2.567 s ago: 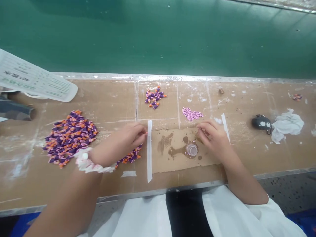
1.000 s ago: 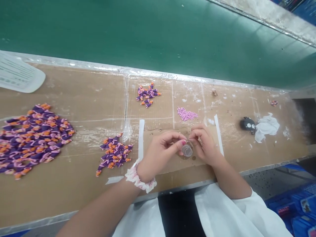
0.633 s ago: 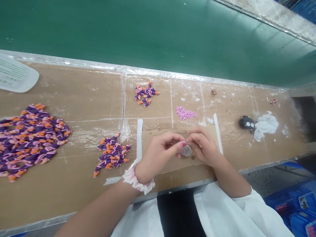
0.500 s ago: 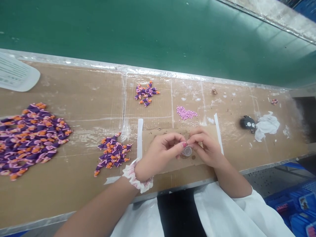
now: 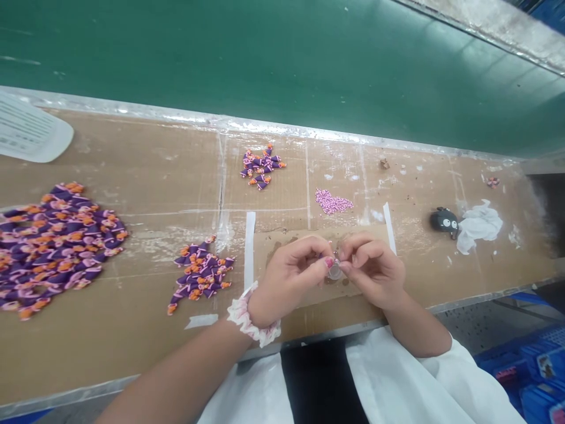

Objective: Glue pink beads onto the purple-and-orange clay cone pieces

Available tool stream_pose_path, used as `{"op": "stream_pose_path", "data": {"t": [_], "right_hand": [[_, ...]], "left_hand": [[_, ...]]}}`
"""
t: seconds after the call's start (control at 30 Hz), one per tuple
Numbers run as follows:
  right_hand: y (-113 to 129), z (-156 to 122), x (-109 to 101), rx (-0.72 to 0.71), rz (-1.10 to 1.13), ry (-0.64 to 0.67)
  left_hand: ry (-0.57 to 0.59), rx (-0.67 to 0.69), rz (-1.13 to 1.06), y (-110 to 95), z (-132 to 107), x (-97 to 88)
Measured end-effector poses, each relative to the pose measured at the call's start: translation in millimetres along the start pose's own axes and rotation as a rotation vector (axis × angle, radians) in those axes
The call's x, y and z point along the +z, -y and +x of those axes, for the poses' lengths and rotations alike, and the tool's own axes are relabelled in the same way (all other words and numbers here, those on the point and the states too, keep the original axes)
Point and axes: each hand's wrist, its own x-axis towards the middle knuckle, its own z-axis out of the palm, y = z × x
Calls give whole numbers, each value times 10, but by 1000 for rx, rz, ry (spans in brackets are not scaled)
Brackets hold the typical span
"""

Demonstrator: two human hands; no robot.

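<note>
My left hand (image 5: pixel 293 274) and my right hand (image 5: pixel 373 268) meet over a stained cardboard patch on the bench. Both are pinched, fingertips together, just above a small clear round cup (image 5: pixel 335 271). What the fingertips hold is too small to make out. A white scrunchie (image 5: pixel 253 321) is on my left wrist. Left of my left hand lies a small heap of purple and orange pieces (image 5: pixel 200 272). A pile of tiny pink beads (image 5: pixel 333 202) lies beyond my hands.
A big heap of purple and orange pieces (image 5: pixel 57 235) lies far left, a smaller cluster (image 5: pixel 262 166) at the back. Two white tape strips (image 5: pixel 249 250) (image 5: pixel 389 227) flank the patch. A black figure (image 5: pixel 444 221) and crumpled white tissue (image 5: pixel 480 225) lie right. A printed sheet (image 5: pixel 30 136) lies back left, the green belt (image 5: pixel 282 65) behind.
My left hand has come from the left tape strip over to the cup beside my right hand. Both hands have drawn closer together and pinch above the cup. The view has shifted right.
</note>
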Motion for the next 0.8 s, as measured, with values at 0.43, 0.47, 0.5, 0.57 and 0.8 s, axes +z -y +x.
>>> {"op": "stream_pose_path", "data": {"t": [0.43,0.47,0.5,0.57,0.8], "right_hand": [[-6,-43,30,12,11,-2],[-11,-50,37,13,18,-8],[-14,-56,46,15,21,-14],[-14,-64,61,20,17,-22],[41,-15,-41,49,-49,-13]], "left_hand": [[-114,254,270,58,-32,65],[-119,271,284,63,-36,67],[-122,284,295,67,-39,69],[-124,289,303,75,-43,74],[-209,219,230,61,-36,68]]}}
